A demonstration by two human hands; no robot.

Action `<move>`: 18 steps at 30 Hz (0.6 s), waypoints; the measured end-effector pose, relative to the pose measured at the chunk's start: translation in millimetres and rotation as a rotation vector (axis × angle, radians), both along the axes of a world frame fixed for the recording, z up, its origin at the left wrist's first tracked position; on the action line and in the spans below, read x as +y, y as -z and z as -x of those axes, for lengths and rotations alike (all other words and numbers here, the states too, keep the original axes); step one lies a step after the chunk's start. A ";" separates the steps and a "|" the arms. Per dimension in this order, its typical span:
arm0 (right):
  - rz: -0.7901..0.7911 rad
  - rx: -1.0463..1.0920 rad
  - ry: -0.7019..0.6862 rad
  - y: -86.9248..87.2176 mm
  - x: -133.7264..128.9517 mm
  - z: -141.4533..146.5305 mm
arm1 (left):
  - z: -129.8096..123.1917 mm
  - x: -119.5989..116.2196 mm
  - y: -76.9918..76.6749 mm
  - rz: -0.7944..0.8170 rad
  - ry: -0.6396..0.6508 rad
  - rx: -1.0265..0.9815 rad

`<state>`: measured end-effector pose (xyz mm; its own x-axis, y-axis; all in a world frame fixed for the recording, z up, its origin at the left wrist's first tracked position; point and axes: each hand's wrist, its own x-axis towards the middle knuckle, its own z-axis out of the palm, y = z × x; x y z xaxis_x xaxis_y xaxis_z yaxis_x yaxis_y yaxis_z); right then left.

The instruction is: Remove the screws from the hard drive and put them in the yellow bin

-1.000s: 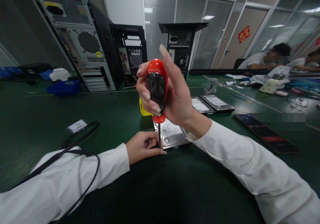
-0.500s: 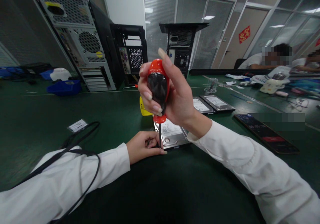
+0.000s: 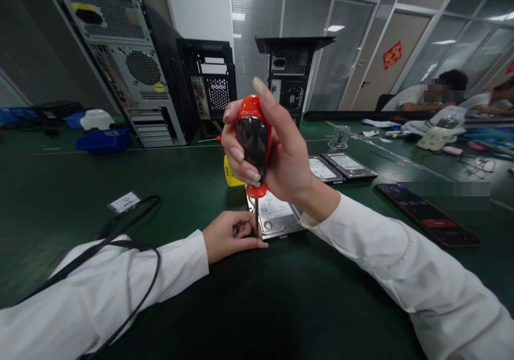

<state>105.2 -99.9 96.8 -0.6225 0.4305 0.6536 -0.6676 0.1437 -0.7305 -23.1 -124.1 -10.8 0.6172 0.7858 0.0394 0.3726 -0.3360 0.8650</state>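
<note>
My right hand (image 3: 281, 151) is wrapped round the red and black handle of a screwdriver (image 3: 254, 140), its thumb up beside the handle's top. The shaft points straight down to the near left corner of a hard drive (image 3: 277, 208), which lies label up on the green table. At that corner my left hand (image 3: 233, 234) is closed, fingers curled and thumb along the drive's front edge, close by the shaft. The screwdriver's tip and whatever it meets are hidden by the left fingers. My right hand covers the drive's far part.
Two more hard drives (image 3: 347, 166) lie behind my right wrist, near a phone (image 3: 428, 215). A yellow object (image 3: 232, 171) sits behind the drive. Black cable (image 3: 132, 242) crosses my left sleeve. Computer cases (image 3: 132, 66) and a blue tray (image 3: 103, 140) stand farther back. People sit at right.
</note>
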 end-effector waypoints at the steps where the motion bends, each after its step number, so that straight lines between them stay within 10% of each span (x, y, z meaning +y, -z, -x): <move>1: 0.003 -0.002 0.011 0.0 0.2 0.1 | 0.0 0.0 -0.1 -0.004 -0.001 0.005; 18: -0.042 -0.051 0.146 -0.2 -0.4 -0.4 | -0.3 -0.8 -0.5 -0.011 0.004 0.031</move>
<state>105.5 -100.4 97.0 -0.5877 0.4917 0.6425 -0.5997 0.2682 -0.7539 -22.8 -124.9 -10.2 0.6214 0.7829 0.0287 0.3979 -0.3470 0.8493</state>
